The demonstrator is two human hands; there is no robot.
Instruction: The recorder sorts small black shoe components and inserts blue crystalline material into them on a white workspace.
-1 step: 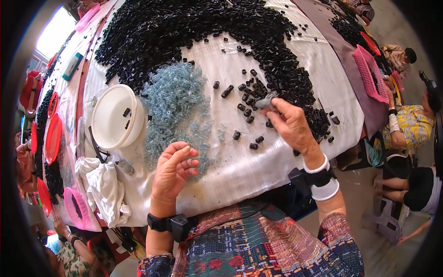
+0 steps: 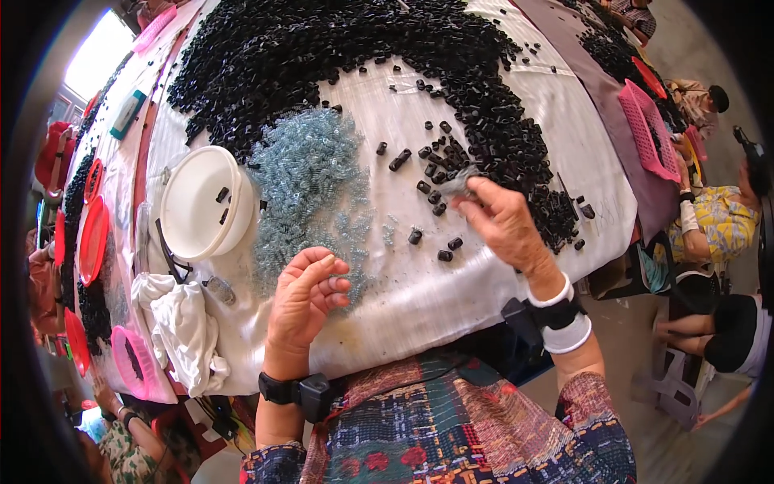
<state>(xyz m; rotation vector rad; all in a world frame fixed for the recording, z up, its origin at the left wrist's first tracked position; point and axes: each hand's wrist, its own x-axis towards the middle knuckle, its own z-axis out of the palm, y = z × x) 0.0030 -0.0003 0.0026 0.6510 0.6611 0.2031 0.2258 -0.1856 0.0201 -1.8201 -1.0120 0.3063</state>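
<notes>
My left hand (image 2: pixel 305 294) is raised over the near edge of the table, its thumb and fingers drawn together in a pinch. What it holds, if anything, is too small to see. Beside it spreads a heap of small clear bluish springs (image 2: pixel 310 173). Farther right, my right hand (image 2: pixel 506 222) pinches a small grey, crumpled-looking piece (image 2: pixel 459 187) at its fingertips, over a loose cluster of short black cylindrical parts (image 2: pixel 443 157). Behind, a large pile of similar black parts (image 2: pixel 322 52) curves across the table and down its right side.
Left of the springs stands a white bowl (image 2: pixel 240 230) with a few black parts inside. A white cloth (image 2: pixel 187 331) and a black forked tool (image 2: pixel 171 256) lie near it. Pink baskets (image 2: pixel 645 129) and red trays (image 2: pixel 93 240) sit at the sides. Other people (image 2: pixel 713 222) are seated around.
My right hand has shifted slightly left and nearer with the grey piece. My left hand has barely moved.
</notes>
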